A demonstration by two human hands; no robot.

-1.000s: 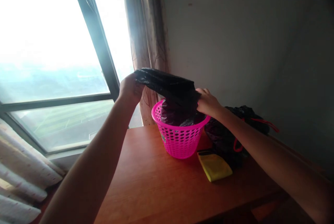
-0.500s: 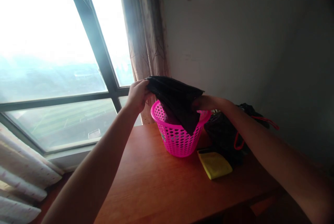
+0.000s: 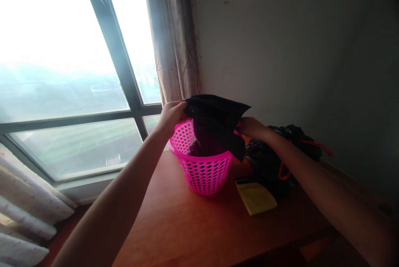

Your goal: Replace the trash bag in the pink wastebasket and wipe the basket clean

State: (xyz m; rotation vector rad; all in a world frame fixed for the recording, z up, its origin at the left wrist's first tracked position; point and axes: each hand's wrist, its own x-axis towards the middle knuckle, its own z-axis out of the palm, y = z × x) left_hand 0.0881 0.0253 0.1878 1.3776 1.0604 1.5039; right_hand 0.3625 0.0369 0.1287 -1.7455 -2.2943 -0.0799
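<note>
A black plastic bag (image 3: 215, 111) is stretched over a pink perforated basket (image 3: 207, 173), part of it hanging down inside and a flap draping over the right rim. My left hand (image 3: 174, 115) pinches the bag's edge above the basket's left side. On the right, my right hand (image 3: 247, 128) is closed on the bag near the right rim; its fingertips are partly hidden by the plastic. The basket stands on a reddish-brown wooden table (image 3: 168, 221), and its bottom is out of sight.
To the right lies a filled black bag (image 3: 264, 153) with red drawstrings, partly behind my right forearm. A folded yellow cloth (image 3: 257, 198) lies in front of it. A window (image 3: 77, 92) and a curtain (image 3: 176, 42) stand on the left, a grey wall (image 3: 280, 51) behind.
The basket has shifted left and slightly nearer to me. My left hand has moved a little right with the bag's edge, and the bag's flap now hangs further right over the rim.
</note>
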